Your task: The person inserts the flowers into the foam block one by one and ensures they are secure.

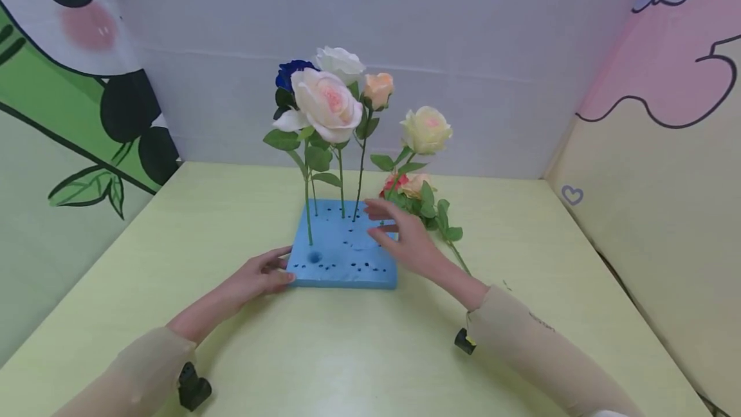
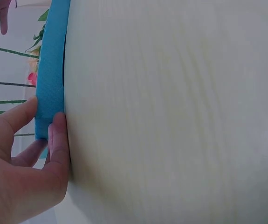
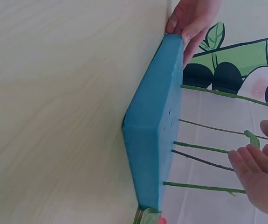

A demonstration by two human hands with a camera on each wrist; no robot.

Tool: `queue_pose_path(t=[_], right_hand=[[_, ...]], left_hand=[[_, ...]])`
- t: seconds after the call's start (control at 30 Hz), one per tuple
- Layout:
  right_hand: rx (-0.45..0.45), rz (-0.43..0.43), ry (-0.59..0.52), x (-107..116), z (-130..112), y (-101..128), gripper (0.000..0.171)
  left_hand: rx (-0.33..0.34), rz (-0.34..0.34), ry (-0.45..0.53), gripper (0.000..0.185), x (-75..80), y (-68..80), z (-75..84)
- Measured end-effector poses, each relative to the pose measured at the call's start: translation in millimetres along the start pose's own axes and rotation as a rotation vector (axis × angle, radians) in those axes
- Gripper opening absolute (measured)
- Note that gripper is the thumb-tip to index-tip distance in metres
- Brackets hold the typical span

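A blue foam block (image 1: 347, 256) with several holes lies mid-table. Several roses stand with their stems in it: a large cream-pink rose (image 1: 325, 103), a white one, a dark blue one, a peach one (image 1: 379, 89) and a pale yellow one (image 1: 426, 129). My left hand (image 1: 260, 275) holds the block's near left corner, thumb on its top face and fingers against its side (image 2: 59, 135). My right hand (image 1: 399, 237) hovers over the block's right part with straight, spread fingers (image 3: 250, 163), close to the stems (image 3: 203, 147), and holds nothing.
Loose red and peach roses (image 1: 412, 186) lie on the pale green table (image 1: 359, 352) behind my right hand, one stem running toward the right forearm. Cartoon-printed panels wall the table on the left, back and right.
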State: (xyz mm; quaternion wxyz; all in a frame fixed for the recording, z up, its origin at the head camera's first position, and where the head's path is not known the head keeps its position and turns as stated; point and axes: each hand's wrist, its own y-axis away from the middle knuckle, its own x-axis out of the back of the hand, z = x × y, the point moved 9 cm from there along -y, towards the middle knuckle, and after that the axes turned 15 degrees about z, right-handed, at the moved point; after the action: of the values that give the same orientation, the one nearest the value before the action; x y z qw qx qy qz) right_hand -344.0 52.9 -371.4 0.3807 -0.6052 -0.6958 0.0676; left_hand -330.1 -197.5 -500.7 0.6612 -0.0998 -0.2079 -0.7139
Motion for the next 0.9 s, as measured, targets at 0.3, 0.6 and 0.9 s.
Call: queue_pose_path(t=[0.3,0.6,0.9], right_hand=[[0.015,0.029,0.114,27.9,21.5,14.4,0.052],[-0.028,0.064,0.202,55.1,36.9,23.4,0.052],[-0.077,0.088,0.227,75.0,56.5,28.5,0.056]], left_hand=[[-0.008,-0.001,0.002,0.076,0.8,-0.1,1.3],[0.001,0.003,-0.014,0.076,-0.2,0.2,2.2],[0.0,0.006,-0.017,0.075,-0.6,-1.2,0.5]])
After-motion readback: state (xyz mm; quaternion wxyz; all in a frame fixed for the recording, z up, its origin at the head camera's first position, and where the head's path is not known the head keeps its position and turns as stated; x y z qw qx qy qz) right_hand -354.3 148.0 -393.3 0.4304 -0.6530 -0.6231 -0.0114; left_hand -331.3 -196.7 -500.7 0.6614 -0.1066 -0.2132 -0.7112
